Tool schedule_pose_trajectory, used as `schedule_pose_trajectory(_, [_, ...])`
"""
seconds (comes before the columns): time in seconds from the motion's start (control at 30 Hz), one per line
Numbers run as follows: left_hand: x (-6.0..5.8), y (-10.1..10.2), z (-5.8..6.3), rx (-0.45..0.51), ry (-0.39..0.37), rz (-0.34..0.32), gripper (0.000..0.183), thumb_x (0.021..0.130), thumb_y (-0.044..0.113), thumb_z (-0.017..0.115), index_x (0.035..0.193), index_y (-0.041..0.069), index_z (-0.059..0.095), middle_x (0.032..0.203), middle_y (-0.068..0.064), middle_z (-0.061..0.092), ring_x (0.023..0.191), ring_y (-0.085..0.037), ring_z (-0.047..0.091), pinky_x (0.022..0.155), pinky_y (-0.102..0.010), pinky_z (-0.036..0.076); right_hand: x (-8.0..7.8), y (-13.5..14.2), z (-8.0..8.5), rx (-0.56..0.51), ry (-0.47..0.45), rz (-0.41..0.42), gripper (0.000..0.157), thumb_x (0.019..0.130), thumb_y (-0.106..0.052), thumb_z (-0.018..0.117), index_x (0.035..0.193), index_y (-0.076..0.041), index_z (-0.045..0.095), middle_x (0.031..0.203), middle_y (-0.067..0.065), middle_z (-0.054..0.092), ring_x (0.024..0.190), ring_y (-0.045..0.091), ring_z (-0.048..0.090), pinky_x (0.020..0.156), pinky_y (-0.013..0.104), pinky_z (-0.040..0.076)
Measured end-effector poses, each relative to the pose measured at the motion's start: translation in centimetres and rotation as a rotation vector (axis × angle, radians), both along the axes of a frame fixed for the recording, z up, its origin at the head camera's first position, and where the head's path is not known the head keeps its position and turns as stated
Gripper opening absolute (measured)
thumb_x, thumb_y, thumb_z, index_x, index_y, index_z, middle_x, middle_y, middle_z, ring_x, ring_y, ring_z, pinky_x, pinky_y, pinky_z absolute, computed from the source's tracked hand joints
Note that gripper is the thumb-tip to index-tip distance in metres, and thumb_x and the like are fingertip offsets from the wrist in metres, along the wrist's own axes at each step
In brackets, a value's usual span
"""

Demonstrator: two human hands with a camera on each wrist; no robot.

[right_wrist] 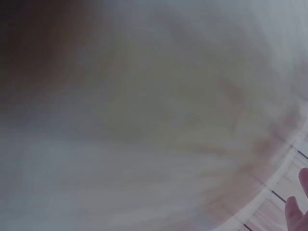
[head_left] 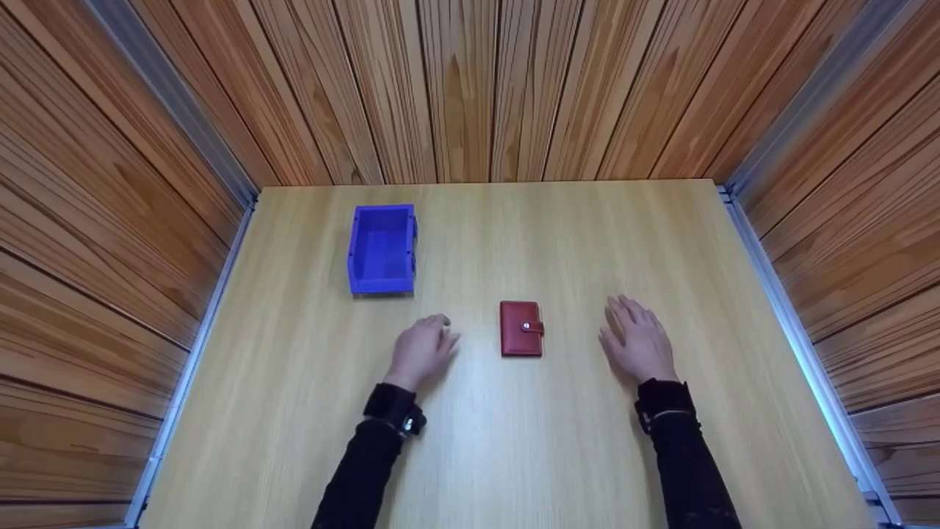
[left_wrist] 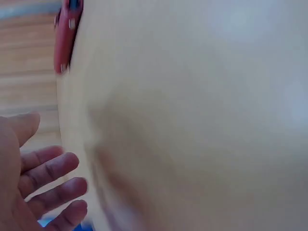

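Observation:
A dark red wallet [head_left: 521, 330] with a snap strap on its right edge lies flat near the middle of the table. To its left, my left hand [head_left: 424, 350] hovers with loosely bent fingers and holds nothing; the left wrist view shows its relaxed fingers [left_wrist: 53, 173] with the wallet [left_wrist: 65, 41] beyond. Right of the wallet, at some distance, my right hand [head_left: 640, 344] is spread palm down and has nothing in its grasp. Only two fingertips [right_wrist: 292, 211] of it show at the corner of the blurred right wrist view.
A blue plastic bin [head_left: 382, 250] stands toward the back left of the wooden table [head_left: 573, 235], beyond my left hand. Wood-panelled walls [head_left: 463, 88] enclose the back and both sides, with metal rails [head_left: 800, 316] along the table's side edges.

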State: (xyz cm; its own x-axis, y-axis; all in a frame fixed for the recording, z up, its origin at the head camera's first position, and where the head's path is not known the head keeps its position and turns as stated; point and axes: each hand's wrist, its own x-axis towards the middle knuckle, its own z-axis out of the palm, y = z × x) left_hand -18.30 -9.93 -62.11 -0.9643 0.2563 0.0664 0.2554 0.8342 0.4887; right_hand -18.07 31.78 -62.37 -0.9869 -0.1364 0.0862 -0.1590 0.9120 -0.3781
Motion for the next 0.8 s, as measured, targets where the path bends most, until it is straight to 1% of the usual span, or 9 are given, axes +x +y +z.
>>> schedule_pose_trajectory(0.07, [-0.1,1.6,0.0,0.025,0.000,-0.027,0.033,0.104,0.037,0.061,0.113,0.005,0.067,0.100,-0.009,0.072,0.089,-0.028,0.068,0.083,-0.044,0.056,0.0,-0.4,0.0,-0.002,-0.003,0.005,0.063,0.104,-0.030,0.059,0.159,-0.007,0.038,0.163,0.022,0.037,0.151,0.041,0.032,0.126,0.055,0.017])
schedule_pose_trajectory(0.13, [-0.2,3.0,0.0,0.034,-0.004,-0.045,0.031,0.104,0.037,0.060,0.104,0.006,0.066,0.092,-0.008,0.070,0.081,-0.027,0.067,0.077,-0.043,0.055,0.0,-0.7,0.1,-0.006,0.001,0.013,0.063,0.104,-0.030,0.060,0.159,-0.007,0.038,0.162,0.021,0.038,0.151,0.040,0.033,0.125,0.055,0.019])
schedule_pose_trajectory(0.2, [-0.2,4.4,0.1,0.025,-0.011,-0.050,0.030,0.104,0.036,0.060,0.097,0.007,0.063,0.087,-0.007,0.068,0.076,-0.027,0.066,0.074,-0.043,0.054,0.0,-1.0,0.1,-0.006,0.005,0.020,0.063,0.104,-0.030,0.060,0.159,-0.007,0.039,0.162,0.021,0.038,0.151,0.040,0.033,0.125,0.055,0.019])
schedule_pose_trajectory(0.27, [-0.2,5.6,0.1,-0.004,-0.031,-0.044,0.032,0.105,0.037,0.059,0.094,0.007,0.062,0.084,-0.007,0.067,0.076,-0.028,0.067,0.072,-0.043,0.054,0.2,-1.1,0.1,-0.007,0.005,0.025,0.063,0.104,-0.030,0.060,0.159,-0.007,0.039,0.162,0.021,0.038,0.151,0.040,0.033,0.125,0.055,0.019])
schedule_pose_trajectory(0.4, [-0.3,8.1,0.3,-0.066,-0.089,-0.004,0.037,0.106,0.041,0.055,0.098,0.006,0.063,0.086,-0.011,0.070,0.081,-0.033,0.071,0.074,-0.046,0.056,0.3,-1.0,0.1,-0.006,-0.003,0.031,0.063,0.104,-0.030,0.059,0.159,-0.006,0.038,0.163,0.021,0.037,0.152,0.039,0.032,0.126,0.056,0.018])
schedule_pose_trajectory(0.5, [-0.5,9.8,0.3,-0.132,-0.113,0.028,0.044,0.108,0.045,0.050,0.105,0.003,0.065,0.091,-0.015,0.073,0.086,-0.035,0.073,0.075,-0.046,0.058,0.3,-1.2,0.1,-0.009,-0.011,0.029,0.063,0.104,-0.031,0.059,0.159,-0.007,0.039,0.163,0.021,0.037,0.151,0.039,0.033,0.124,0.057,0.021])
schedule_pose_trajectory(0.63, [-0.5,11.3,0.3,-0.225,-0.103,0.065,0.051,0.108,0.050,0.047,0.109,0.003,0.067,0.091,-0.015,0.075,0.083,-0.032,0.074,0.069,-0.042,0.057,0.4,-2.4,0.0,-0.011,-0.002,0.062,0.060,0.104,-0.031,0.060,0.157,-0.008,0.042,0.161,0.020,0.041,0.148,0.039,0.038,0.121,0.057,0.028])
schedule_pose_trajectory(0.7, [-0.4,11.8,0.2,-0.248,-0.084,0.088,0.052,0.107,0.051,0.047,0.108,0.003,0.068,0.088,-0.013,0.075,0.080,-0.030,0.073,0.066,-0.041,0.056,0.4,-3.3,0.0,-0.005,0.008,0.098,0.058,0.103,-0.031,0.061,0.155,-0.008,0.046,0.159,0.019,0.044,0.147,0.039,0.041,0.120,0.057,0.031])
schedule_pose_trajectory(0.8, [-0.3,12.4,0.0,-0.272,-0.063,0.130,0.054,0.106,0.052,0.048,0.112,0.003,0.069,0.087,-0.012,0.075,0.076,-0.028,0.072,0.064,-0.039,0.054,0.5,-4.5,0.0,0.013,0.010,0.143,0.056,0.103,-0.032,0.062,0.152,-0.008,0.050,0.156,0.017,0.048,0.145,0.037,0.044,0.119,0.057,0.033])
